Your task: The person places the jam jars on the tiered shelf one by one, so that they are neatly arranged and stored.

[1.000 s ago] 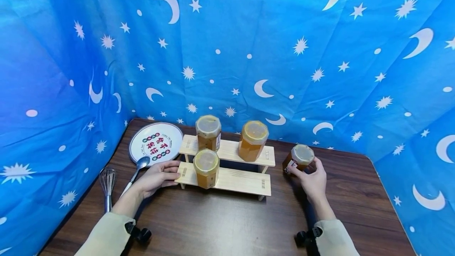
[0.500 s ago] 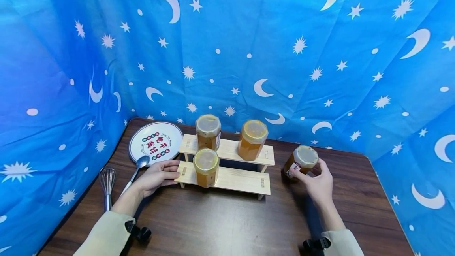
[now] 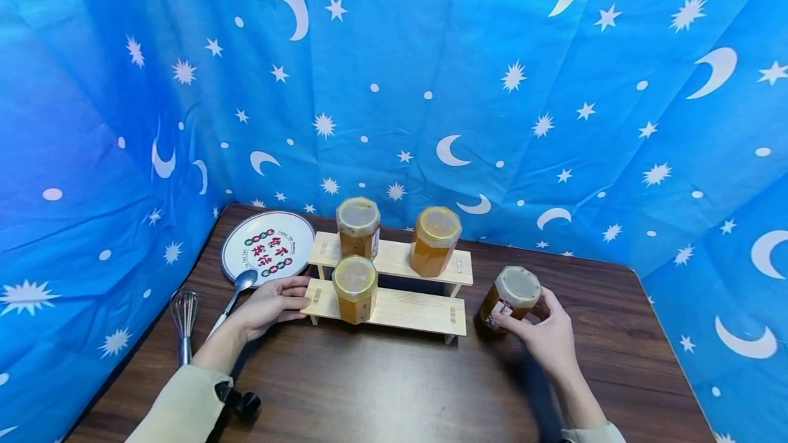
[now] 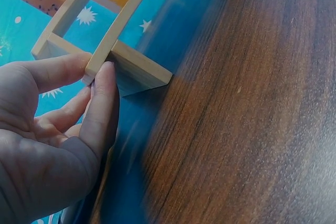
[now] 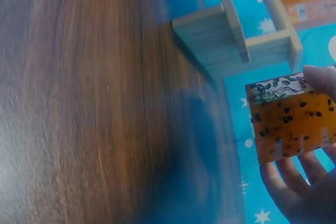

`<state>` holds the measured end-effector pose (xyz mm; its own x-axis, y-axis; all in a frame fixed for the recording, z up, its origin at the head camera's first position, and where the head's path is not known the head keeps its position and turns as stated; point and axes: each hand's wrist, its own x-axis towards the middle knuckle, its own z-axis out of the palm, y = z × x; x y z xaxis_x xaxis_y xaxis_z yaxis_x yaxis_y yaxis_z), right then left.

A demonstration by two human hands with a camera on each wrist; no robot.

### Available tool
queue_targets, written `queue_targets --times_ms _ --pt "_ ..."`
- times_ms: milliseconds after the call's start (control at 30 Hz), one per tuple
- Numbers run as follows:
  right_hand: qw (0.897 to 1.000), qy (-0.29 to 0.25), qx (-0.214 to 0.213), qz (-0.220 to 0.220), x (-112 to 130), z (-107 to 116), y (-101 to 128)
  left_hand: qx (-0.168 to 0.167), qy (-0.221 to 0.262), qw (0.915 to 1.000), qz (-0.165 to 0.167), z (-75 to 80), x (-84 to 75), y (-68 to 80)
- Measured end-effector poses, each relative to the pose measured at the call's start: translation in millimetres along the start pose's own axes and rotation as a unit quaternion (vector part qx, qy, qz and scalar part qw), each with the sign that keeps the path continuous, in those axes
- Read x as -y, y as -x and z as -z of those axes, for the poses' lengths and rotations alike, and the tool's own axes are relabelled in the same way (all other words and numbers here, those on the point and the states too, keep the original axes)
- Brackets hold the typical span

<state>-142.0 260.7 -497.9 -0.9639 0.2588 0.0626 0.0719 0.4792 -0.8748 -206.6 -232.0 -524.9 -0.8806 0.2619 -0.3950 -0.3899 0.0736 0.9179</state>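
Note:
In the head view my right hand (image 3: 533,325) grips a glass jar of orange preserve (image 3: 509,301) with a pale lid, held tilted just off the right end of a two-step wooden rack (image 3: 412,310). The right wrist view shows the jar (image 5: 291,119) with dark seeds and a label, my fingers (image 5: 294,187) curled under it, and the rack (image 5: 220,40) close behind. My left hand (image 3: 288,303) holds the left end of the lower step; in the left wrist view my thumb and fingers (image 4: 100,103) pinch that board (image 4: 136,72). Two jars (image 3: 358,226) (image 3: 435,240) stand on the upper step and one (image 3: 354,288) on the lower.
A round printed plate (image 3: 267,255) lies at the back left of the dark wooden table (image 3: 382,388), with a spoon (image 3: 237,292) and a whisk (image 3: 185,323) beside it. Blue star-and-moon cloth (image 3: 431,74) walls in the table at the back and sides.
My right hand has brought the jar toward me and leftward, closer to the rack's right end, and tilted it. The left hand stays on the rack's lower step.

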Motion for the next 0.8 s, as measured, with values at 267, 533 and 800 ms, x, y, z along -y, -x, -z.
queue_targets --times_ms 267,533,800 --pt "0.999 -0.017 0.048 0.013 13.3 -5.0 7.8 0.000 0.001 1.0000 -0.004 0.0 0.6 -0.8" --pt "0.997 -0.009 0.067 0.037 22.7 -5.5 11.8 -0.002 -0.002 1.0000 -0.001 -0.7 -0.3 -0.5" --pt "0.996 -0.035 0.077 0.040 35.1 -8.5 14.0 0.000 0.000 1.0000 -0.001 -1.4 -2.2 0.8"
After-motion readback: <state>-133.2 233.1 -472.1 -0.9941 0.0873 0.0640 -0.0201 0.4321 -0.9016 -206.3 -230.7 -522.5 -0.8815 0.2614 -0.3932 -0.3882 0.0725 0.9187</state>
